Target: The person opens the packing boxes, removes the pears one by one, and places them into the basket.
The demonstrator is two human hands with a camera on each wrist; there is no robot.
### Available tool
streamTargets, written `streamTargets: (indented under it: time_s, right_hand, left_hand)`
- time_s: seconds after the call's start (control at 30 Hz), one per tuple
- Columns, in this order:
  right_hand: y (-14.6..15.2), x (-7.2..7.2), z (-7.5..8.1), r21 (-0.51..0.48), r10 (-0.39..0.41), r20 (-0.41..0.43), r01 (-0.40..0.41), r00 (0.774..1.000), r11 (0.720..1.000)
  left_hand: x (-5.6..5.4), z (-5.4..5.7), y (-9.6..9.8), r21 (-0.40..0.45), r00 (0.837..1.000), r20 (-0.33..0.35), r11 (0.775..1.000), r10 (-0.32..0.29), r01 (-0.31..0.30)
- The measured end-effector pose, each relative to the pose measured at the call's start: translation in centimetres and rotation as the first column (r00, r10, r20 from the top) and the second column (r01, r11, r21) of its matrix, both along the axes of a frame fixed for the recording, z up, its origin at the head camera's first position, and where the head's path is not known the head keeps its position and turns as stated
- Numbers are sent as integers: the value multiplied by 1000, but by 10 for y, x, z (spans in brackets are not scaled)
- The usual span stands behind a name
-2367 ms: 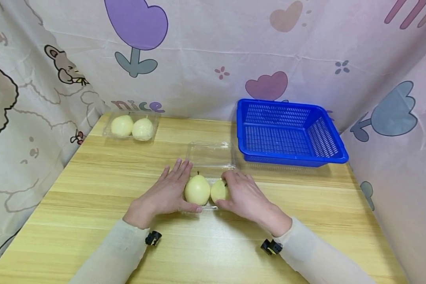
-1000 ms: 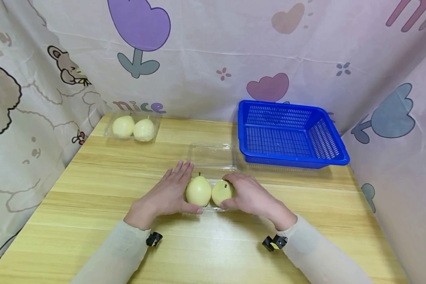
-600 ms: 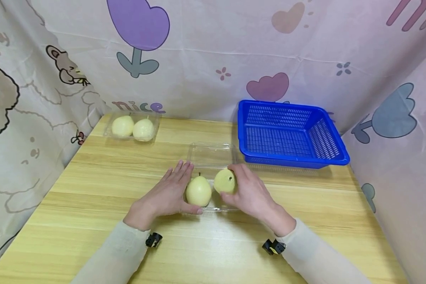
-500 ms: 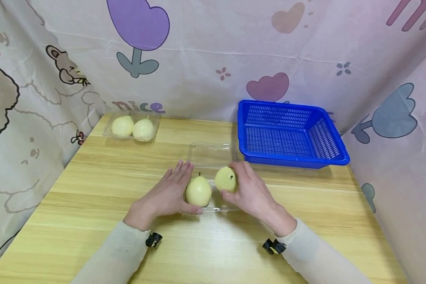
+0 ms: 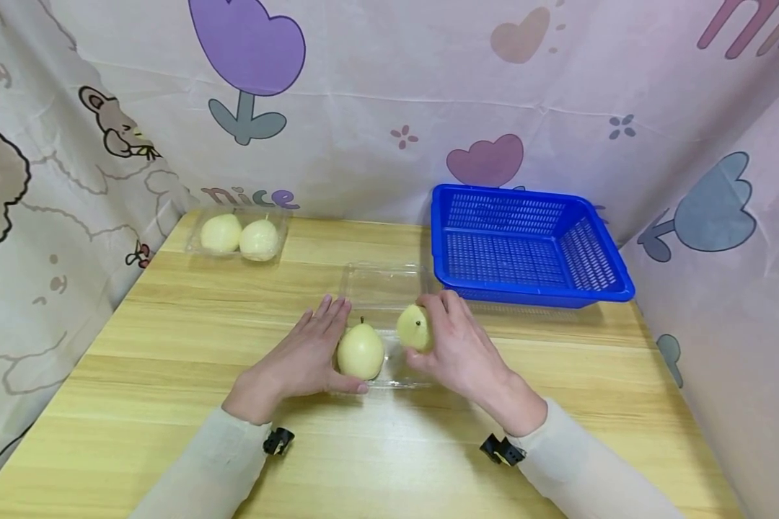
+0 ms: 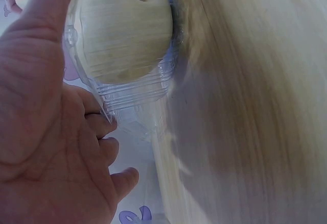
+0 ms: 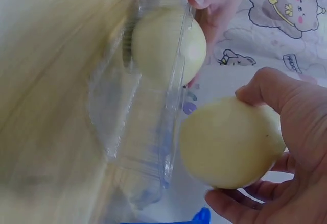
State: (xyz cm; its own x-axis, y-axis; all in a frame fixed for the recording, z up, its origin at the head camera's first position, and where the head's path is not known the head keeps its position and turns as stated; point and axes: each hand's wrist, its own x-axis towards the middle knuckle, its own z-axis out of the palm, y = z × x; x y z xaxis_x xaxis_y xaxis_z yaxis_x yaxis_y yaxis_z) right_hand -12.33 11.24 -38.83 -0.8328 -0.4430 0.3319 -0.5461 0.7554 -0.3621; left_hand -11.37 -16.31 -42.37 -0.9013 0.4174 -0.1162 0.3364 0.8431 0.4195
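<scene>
My right hand (image 5: 457,349) grips a pale yellow pear (image 5: 412,328), thumb at its near side and fingers round the back. In the right wrist view this held pear (image 7: 230,145) hangs above the rim of the clear plastic clamshell box (image 7: 171,106). A second pear (image 5: 360,352) stands stem up in the left half of the box. Along the box's left side lies my left hand (image 5: 301,357), its fingers straight and its thumb at the front edge. The clear lid (image 5: 386,285) is folded back flat on the table.
A blue slotted basket (image 5: 532,292) stands at the back right, near the lid. At the back left sits a closed clear box (image 5: 197,249) with two pears (image 5: 258,240). Printed curtains (image 5: 363,108) enclose the wooden table (image 5: 169,339) behind and at both sides.
My right hand has lifted the right pear out of its place in the box and moved it a little back and to the right. The left hand has stayed at the box's side.
</scene>
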Motion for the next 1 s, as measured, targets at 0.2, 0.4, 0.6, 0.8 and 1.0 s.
streamTargets:
  time_s: [0.2,0.4,0.6,0.8,1.0]
  right_hand:
    - [-1,2,0,44,45,-6,-45,999,998]
    - [-1,4,6,176,88,-97,-70,991,982]
    - [1,8,13,246,86,-121,-54,989,968]
    - [4,6,24,213,83,-77,-65,994,975]
    - [14,-5,41,106,34,31,-37,999,994]
  left_hand:
    - [-1,0,1,3,1000,-2,1000,-4,4]
    - [-1,1,1,1,1000,1,1000,-2,2]
    - [0,1,1,5,1000,10,1000,-4,4]
    - [0,1,0,11,1000,9,1000,-6,6]
    - [1,1,-2,11,1000,12,1000,-5,5]
